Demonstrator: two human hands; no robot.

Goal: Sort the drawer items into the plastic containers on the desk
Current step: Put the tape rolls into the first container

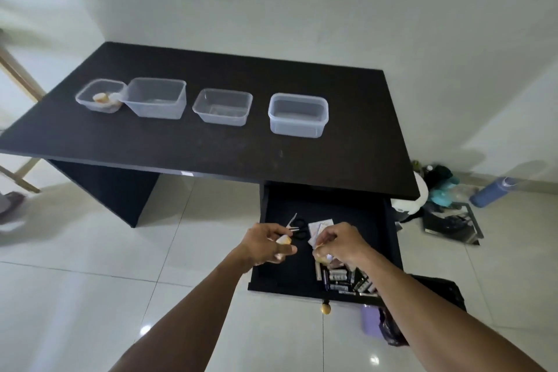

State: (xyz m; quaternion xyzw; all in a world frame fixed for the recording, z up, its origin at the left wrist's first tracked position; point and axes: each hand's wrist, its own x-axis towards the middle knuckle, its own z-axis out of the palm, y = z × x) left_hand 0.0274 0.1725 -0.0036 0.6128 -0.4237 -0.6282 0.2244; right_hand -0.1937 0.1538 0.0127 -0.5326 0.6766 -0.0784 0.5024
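The black drawer [371,214] is pulled open under the desk's right side. Both hands are over it. My left hand [265,243] grips a small yellowish roll [283,239]. My right hand [339,243] pinches a small pale item [324,257], too hidden to name. Inside the drawer lie black-handled scissors [299,229], paper slips [320,225] and several batteries [344,279] at the front right. Several clear plastic containers stand in a row on the black desk [211,145]: the leftmost one [101,96] holds yellowish and white rolls, while the others [157,98] [222,106] [298,114] hold nothing.
A gold knob [326,308] sits on the drawer front. A blue bottle [493,192] and a pile of dark and teal clutter [444,190] lie on the tiled floor to the right. A purple item [370,322] stands below the drawer. A wooden frame [18,75] leans at far left.
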